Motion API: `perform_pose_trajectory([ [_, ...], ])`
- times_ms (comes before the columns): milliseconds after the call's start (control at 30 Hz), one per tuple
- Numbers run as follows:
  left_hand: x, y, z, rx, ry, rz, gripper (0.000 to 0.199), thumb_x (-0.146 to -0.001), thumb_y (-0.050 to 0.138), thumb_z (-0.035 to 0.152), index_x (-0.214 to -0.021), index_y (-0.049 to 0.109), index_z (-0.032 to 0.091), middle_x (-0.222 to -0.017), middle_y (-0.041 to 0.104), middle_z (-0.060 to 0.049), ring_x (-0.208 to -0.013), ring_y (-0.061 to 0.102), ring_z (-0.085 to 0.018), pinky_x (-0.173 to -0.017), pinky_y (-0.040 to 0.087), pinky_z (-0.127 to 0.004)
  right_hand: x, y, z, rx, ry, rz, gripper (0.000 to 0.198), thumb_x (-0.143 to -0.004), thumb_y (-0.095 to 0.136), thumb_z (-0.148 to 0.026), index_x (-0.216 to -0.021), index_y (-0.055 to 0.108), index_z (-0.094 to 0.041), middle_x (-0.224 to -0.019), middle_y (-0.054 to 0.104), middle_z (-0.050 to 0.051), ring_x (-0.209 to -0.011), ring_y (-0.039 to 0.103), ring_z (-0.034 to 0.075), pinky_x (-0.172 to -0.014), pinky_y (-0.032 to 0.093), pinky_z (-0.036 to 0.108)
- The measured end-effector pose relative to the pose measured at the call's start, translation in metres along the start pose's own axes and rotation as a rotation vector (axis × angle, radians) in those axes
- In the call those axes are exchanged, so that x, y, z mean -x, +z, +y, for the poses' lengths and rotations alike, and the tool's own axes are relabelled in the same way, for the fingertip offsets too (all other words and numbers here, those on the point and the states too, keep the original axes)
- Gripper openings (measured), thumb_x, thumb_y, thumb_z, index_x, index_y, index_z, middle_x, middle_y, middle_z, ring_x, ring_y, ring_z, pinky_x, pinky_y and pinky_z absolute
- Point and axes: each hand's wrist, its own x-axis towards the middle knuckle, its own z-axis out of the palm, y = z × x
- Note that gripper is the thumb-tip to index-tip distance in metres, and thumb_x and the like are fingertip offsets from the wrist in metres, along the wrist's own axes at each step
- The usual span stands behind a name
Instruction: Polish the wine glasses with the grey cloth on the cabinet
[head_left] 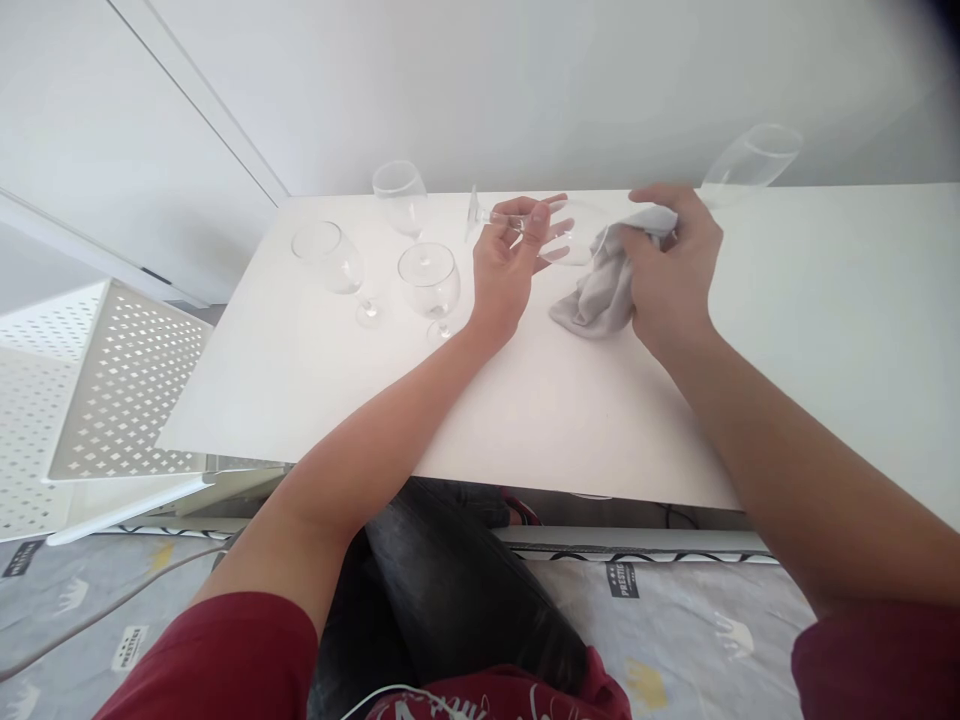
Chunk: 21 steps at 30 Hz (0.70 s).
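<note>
Left hand, partly curled, holds a sideways glass; right hand grips a bunched cloth at its rim.

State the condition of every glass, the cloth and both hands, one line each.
Left hand: curled around a glass's stem
Held glass: tipped sideways, foot to the left, mouth end at the cloth
Right hand: gripping the cloth
Cloth: bunched up
Leftmost glass: upright, looks empty
Back glass: upright, looks empty
Front glass: upright, looks empty
Far-right glass: mouth up, base hard to make out
</note>
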Motion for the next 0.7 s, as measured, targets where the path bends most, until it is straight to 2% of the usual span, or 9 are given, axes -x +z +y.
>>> perform_pose_trajectory([
  [67, 0.002, 0.002, -0.003, -0.004, -0.014, -0.038, 0.022, -0.108, 0.057, 0.05, -0.112, 0.06, 0.028, -0.144, 0.068, 0.003, -0.155, 0.052, -0.031, -0.119, 0.058, -0.06, 0.001, 0.0, 0.002, -0.034, 0.019, 0.035, 0.038, -0.083, 0.084, -0.041, -0.114, 0.064, -0.036, -0.094, 0.063, 0.003, -0.088, 0.064, 0.027, -0.083, 0.057, 0.049],
  [100, 0.003, 0.003, -0.004, 0.002, -0.015, -0.052, 0.019, -0.107, 0.06, 0.049, -0.108, 0.06, 0.03, -0.143, 0.069, 0.004, -0.153, 0.054, -0.029, -0.12, 0.058, -0.056, 0.002, 0.001, 0.002, -0.075, 0.037, 0.008, 0.04, -0.082, 0.086, -0.04, -0.115, 0.063, -0.037, -0.093, 0.065, 0.002, -0.087, 0.064, 0.027, -0.083, 0.057, 0.05],
  [200, 0.002, 0.002, -0.008, 0.046, 0.002, -0.039, 0.02, -0.104, 0.064, 0.051, -0.107, 0.06, 0.032, -0.14, 0.071, 0.003, -0.147, 0.058, -0.029, -0.122, 0.056, -0.055, 0.006, 0.004, -0.005, -0.233, 0.057, -0.139, 0.039, -0.086, 0.086, -0.048, -0.117, 0.063, -0.042, -0.095, 0.07, 0.002, -0.094, 0.066, 0.03, -0.091, 0.056, 0.054],
  [267, -0.001, 0.0, -0.009, 0.081, 0.012, 0.029, 0.025, -0.105, 0.062, 0.053, -0.112, 0.059, 0.029, -0.143, 0.068, 0.001, -0.147, 0.059, -0.029, -0.123, 0.054, -0.058, 0.01, 0.006, -0.012, -0.322, 0.042, -0.206, 0.042, -0.087, 0.086, -0.051, -0.122, 0.063, -0.043, -0.099, 0.073, 0.001, -0.1, 0.068, 0.031, -0.096, 0.056, 0.055],
  [400, -0.006, -0.004, -0.006, 0.134, -0.019, 0.164, 0.03, -0.11, 0.051, 0.052, -0.126, 0.054, 0.028, -0.155, 0.06, -0.001, -0.156, 0.051, -0.028, -0.121, 0.054, -0.053, 0.017, 0.008, -0.026, -0.335, 0.065, -0.369, 0.078, -0.081, 0.091, -0.052, -0.147, 0.05, -0.049, -0.116, 0.076, -0.002, -0.113, 0.069, 0.034, -0.092, 0.06, 0.054],
  [467, -0.004, -0.004, -0.003, 0.096, -0.003, 0.117, 0.027, -0.111, 0.051, 0.049, -0.125, 0.054, 0.027, -0.151, 0.062, -0.001, -0.155, 0.052, -0.027, -0.12, 0.055, -0.052, 0.02, 0.009, -0.028, -0.273, 0.081, -0.464, 0.092, -0.075, 0.096, -0.048, -0.152, 0.045, -0.05, -0.12, 0.076, -0.002, -0.114, 0.069, 0.034, -0.088, 0.062, 0.052],
  [533, 0.0, -0.004, 0.0, 0.04, 0.047, 0.014, 0.02, -0.11, 0.054, 0.046, -0.117, 0.056, 0.027, -0.143, 0.068, 0.0, -0.149, 0.058, -0.026, -0.121, 0.055, -0.053, 0.022, 0.01, -0.029, -0.219, 0.081, -0.538, 0.096, -0.071, 0.098, -0.041, -0.152, 0.047, -0.05, -0.121, 0.074, -0.002, -0.111, 0.07, 0.033, -0.085, 0.064, 0.05],
  [600, 0.004, -0.004, 0.003, 0.03, 0.088, -0.077, 0.016, -0.11, 0.055, 0.045, -0.11, 0.058, 0.029, -0.14, 0.071, 0.002, -0.145, 0.06, -0.026, -0.121, 0.055, -0.053, 0.023, 0.01, -0.03, -0.198, 0.078, -0.586, 0.096, -0.072, 0.095, -0.034, -0.153, 0.048, -0.051, -0.123, 0.073, -0.003, -0.104, 0.071, 0.03, -0.081, 0.064, 0.048],
  [700, 0.006, -0.005, 0.008, 0.042, 0.09, -0.148, 0.016, -0.111, 0.049, 0.047, -0.107, 0.061, 0.037, -0.144, 0.07, 0.008, -0.145, 0.055, -0.027, -0.116, 0.058, -0.049, 0.021, 0.007, -0.033, -0.287, 0.111, -0.607, 0.104, -0.074, 0.09, -0.03, -0.16, 0.037, -0.055, -0.117, 0.073, -0.003, -0.091, 0.071, 0.027, -0.077, 0.063, 0.047],
])
